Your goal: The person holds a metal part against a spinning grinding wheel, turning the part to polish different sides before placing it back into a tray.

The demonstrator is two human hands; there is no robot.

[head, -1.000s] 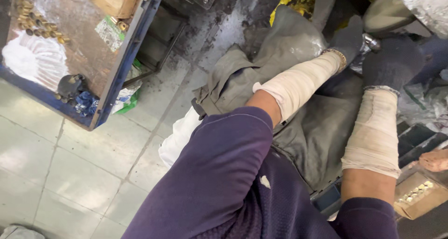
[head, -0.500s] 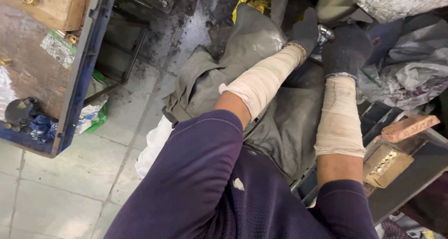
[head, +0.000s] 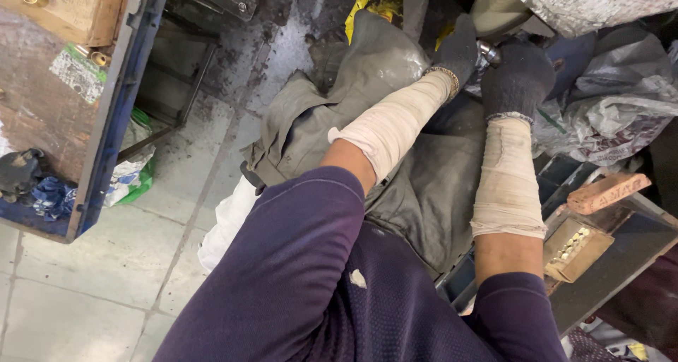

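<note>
Both my hands wear dark knit gloves, with pale cloth sleeves over the forearms. My left hand (head: 460,50) and my right hand (head: 518,77) close together around a small shiny metal part (head: 487,51) at the top of the view. Only a glint of that part shows between the gloves. Beneath my arms lies a grey-green cloth (head: 367,101) draped over the floor and over something bulky.
A blue-edged workbench (head: 116,115) stands at left with a wooden box (head: 70,12) of brass pieces and a dark glove (head: 18,175). Crumpled plastic bags (head: 607,115) lie at right. A reddish brick (head: 607,191) and a tray of brass parts (head: 575,245) sit lower right.
The view has swung so that the workbench slid left and my arms stand more upright in frame. Both gloved hands stay closed on the metal part.
</note>
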